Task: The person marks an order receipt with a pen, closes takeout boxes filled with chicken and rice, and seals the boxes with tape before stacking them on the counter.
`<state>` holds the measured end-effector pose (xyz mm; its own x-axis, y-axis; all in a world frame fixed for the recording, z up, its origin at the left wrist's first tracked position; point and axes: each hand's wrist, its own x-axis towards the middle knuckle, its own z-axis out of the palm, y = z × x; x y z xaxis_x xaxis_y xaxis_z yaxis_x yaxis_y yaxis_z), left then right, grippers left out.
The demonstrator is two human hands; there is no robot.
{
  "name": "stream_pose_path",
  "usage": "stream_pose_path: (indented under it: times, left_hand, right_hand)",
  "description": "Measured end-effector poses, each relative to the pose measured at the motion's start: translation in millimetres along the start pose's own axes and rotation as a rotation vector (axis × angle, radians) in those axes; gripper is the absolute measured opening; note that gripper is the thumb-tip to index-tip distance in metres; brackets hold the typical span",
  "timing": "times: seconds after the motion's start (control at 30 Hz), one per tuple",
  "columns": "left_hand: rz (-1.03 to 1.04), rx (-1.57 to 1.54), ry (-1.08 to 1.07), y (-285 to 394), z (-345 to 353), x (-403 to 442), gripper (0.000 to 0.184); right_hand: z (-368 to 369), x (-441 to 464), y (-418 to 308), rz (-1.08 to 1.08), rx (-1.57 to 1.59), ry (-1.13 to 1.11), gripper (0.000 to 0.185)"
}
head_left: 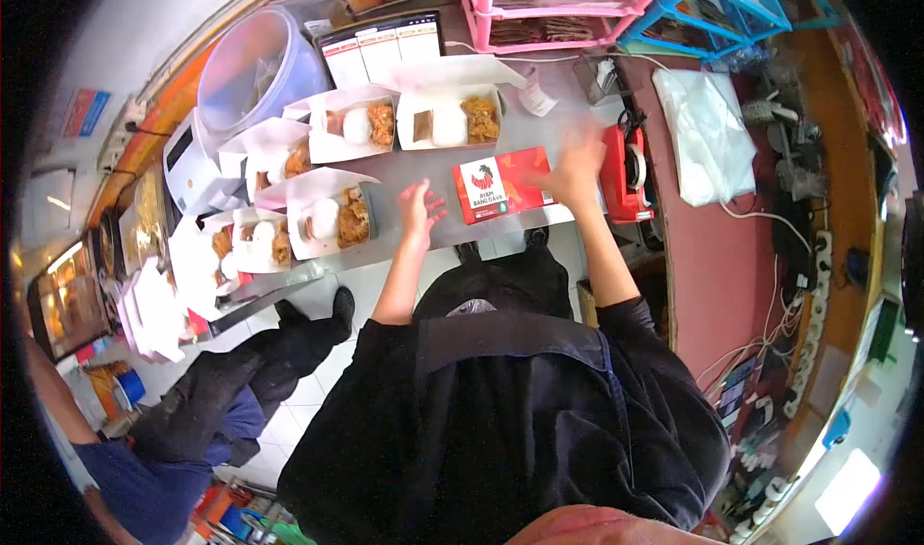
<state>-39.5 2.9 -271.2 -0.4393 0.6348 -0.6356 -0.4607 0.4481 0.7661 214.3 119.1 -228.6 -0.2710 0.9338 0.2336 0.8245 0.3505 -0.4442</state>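
Observation:
A closed red box with a white logo panel lies on the metal table. To its left, my left hand is raised over the table edge, fingers apart and holding nothing. My right hand is at the box's right end, blurred by motion; whether it touches the box is unclear. Behind the box stands an open white box with rice and fried chicken. Another open box is beside it, and one more sits left of my left hand.
A red tape dispenser stands at the table's right end. Plastic bags lie on the reddish surface beyond. A tablet, a clear tub and a pink rack are at the back. Another person is at the lower left.

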Motion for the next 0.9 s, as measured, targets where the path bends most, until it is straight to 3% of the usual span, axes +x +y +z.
stream_pose_path:
  times: [0.03,0.07,0.17,0.23,0.33,0.37,0.4,0.43,0.47,0.5,0.53,0.6,0.67,0.7,0.77,0.8,0.83,0.87,0.9]
  left_hand:
    - [-0.147,-0.146,-0.039,6,-2,-4,0.065]
    - [-0.141,-0.170,-0.044,4,-1,0,0.063]
    - [-0.082,-0.257,-0.085,10,20,60,0.056]
    - [-0.062,-0.283,-0.128,-6,20,89,0.051]
    - [0.036,-0.282,-0.168,-4,24,82,0.058]
    - [0.088,-0.305,-0.035,-4,34,76,0.064]
    - [0.132,-0.316,0.088,-3,42,66,0.069]
    - [0.131,-0.321,-0.032,-16,27,87,0.073]
    - [0.127,-0.332,-0.148,-30,15,109,0.077]
    - [0.118,-0.275,-0.094,-26,22,96,0.077]
    - [0.117,-0.219,-0.028,-21,24,78,0.077]
    - [0.123,-0.209,-0.183,-24,16,59,0.075]
    - [0.007,-0.183,-0.140,-46,6,52,0.070]
    - [-0.041,-0.176,-0.095,-52,-3,47,0.067]
    - [-0.003,-0.182,-0.071,-61,7,15,0.055]
    - [-0.059,-0.274,-0.221,-91,-11,32,0.052]
    - [-0.066,-0.252,-0.223,-98,-4,25,0.048]
    - [-0.080,-0.064,-0.186,-78,17,-1,0.039]
    - [-0.086,-0.032,-0.208,-67,31,-17,0.039]
  right_hand:
    - [-16,-1,-28,-0.154,-0.147,-0.317,0.106]
    - [-25,-8,-42,-0.312,-0.288,-0.643,0.104]
    - [14,-30,-19,-0.402,-0.075,-0.527,0.101]
    - [5,-61,-12,-0.173,-0.136,-0.454,0.103]
    - [-20,-102,-15,0.113,-0.338,-0.430,0.107]
    - [-25,-101,-17,0.191,-0.320,-0.518,0.110]
    - [-26,-94,-19,0.206,-0.196,-0.535,0.109]
    - [3,-101,0,0.105,-0.209,-0.409,0.106]
    - [-16,-85,-15,0.062,-0.227,-0.477,0.104]
    - [-9,-84,-8,0.007,-0.267,-0.421,0.103]
    - [-27,-77,-11,0.028,-0.181,-0.456,0.102]
    - [-65,-80,-13,0.127,-0.074,-0.311,0.099]
    - [-134,-95,-8,0.335,-0.113,-0.313,0.095]
    - [-157,-118,12,0.321,-0.148,-0.132,0.092]
    - [-228,-132,24,0.618,-0.234,-0.088,0.090]
    - [-241,-144,50,0.628,-0.183,-0.036,0.092]
    - [-252,-157,90,0.647,-0.129,0.007,0.095]
    - [-242,-192,151,0.662,-0.328,-0.001,0.106]
    - [-239,-208,181,0.751,-0.326,-0.040,0.109]
